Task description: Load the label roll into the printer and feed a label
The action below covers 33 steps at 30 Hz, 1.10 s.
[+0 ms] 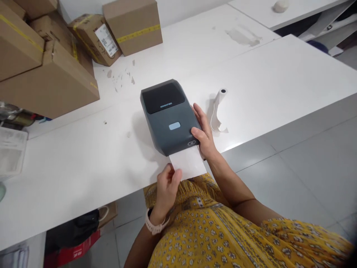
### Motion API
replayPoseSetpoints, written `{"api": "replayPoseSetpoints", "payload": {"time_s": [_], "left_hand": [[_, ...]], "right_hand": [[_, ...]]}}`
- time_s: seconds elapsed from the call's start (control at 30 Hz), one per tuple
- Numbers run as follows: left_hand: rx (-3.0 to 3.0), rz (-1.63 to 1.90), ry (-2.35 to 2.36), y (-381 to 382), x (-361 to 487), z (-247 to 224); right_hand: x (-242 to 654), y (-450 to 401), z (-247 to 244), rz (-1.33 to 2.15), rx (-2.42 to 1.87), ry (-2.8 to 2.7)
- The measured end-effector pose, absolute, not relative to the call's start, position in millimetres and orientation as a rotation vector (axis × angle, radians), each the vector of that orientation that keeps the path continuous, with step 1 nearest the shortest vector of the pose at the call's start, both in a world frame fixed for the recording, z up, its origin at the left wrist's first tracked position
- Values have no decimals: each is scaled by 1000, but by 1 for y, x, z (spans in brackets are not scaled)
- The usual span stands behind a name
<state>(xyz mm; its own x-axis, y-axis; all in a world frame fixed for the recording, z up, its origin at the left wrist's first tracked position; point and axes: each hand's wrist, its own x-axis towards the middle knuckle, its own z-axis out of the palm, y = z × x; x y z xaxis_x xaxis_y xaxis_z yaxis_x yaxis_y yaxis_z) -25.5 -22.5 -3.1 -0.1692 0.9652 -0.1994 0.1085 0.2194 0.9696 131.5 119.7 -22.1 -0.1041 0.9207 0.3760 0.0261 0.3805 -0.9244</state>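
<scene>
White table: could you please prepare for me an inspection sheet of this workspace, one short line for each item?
Surface: white table with grey marks on it.
Job's things: dark printer, white sheet at its near end; paper roll to its right, partly unrolled.
Clutter: cardboard boxes at the far left; pale plastic box at the picture's left edge.
Grips: right grip holds the printer's right side; left grip is at the sheet's left edge, closure unclear.
Cables: nothing seen.
Surroundings: tiled floor; red box below the table.
</scene>
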Motion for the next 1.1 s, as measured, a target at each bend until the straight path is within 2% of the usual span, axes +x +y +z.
{"api": "replayPoseSetpoints", "payload": {"time_s": [0.07, 0.33, 0.5, 0.63, 0.73, 0.87, 0.93, 1.1], "left_hand": [[954, 946, 1431, -18, -25, 4], [365, 1097, 1285, -6, -3, 26], [494, 1025, 1322, -10, -5, 7], [759, 876, 1285, -20, -21, 10], [1106, 912, 1197, -22, -37, 23], [1322, 1542, 1304, -6, -56, 36], [1351, 1699, 1495, 6, -62, 36], [1540, 1513, 1690, 25, -65, 25]], "right_hand": [[131, 121, -22, 955, -891, -1461], [134, 121, -15, 1033, -935, -1456], [133, 123, -19, 1038, -930, -1446], [132, 120, -19, 1006, -946, -1456], [135, 111, -7, 769, -1001, -1539], [140, 103, 20, 231, -1011, -1830], [140, 103, 30, 69, -1002, -1988], [132, 109, 39, -244, -1008, -2204]]}}
